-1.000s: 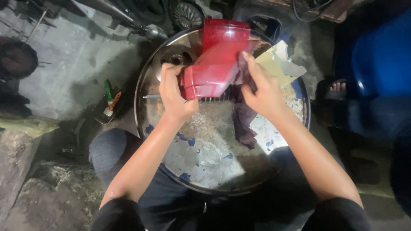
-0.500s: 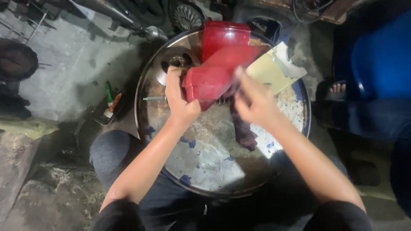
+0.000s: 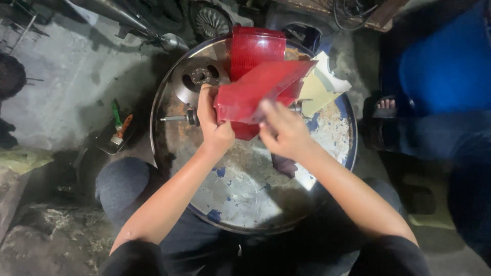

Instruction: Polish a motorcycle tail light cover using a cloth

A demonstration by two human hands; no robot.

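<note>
A red plastic cover [image 3: 258, 89] is held tilted above a big round metal tray [image 3: 240, 204] with flaking blue and white paint. My left hand [image 3: 212, 128] grips the cover's left edge, thumb on top. My right hand [image 3: 286, 130], blurred by motion, is at the cover's lower front edge, and a dark cloth [image 3: 284, 166] hangs under it. A translucent red piece [image 3: 255, 48] shows just behind the cover; I cannot tell whether the two are joined. My knees are on either side of the tray.
In the tray lie a round metal hub [image 3: 199, 76], a bolt [image 3: 176, 118] and a cream plastic panel [image 3: 322, 84]. A small tray of tools [image 3: 118, 130] sits on the floor to the left. A person in blue [image 3: 440, 71] sits at the right, sandalled foot [image 3: 386, 106] near the rim.
My right hand has slid from the cover's right side down to its front edge. The cover has tipped flatter and shifted slightly right, with my left hand keeping its grip.
</note>
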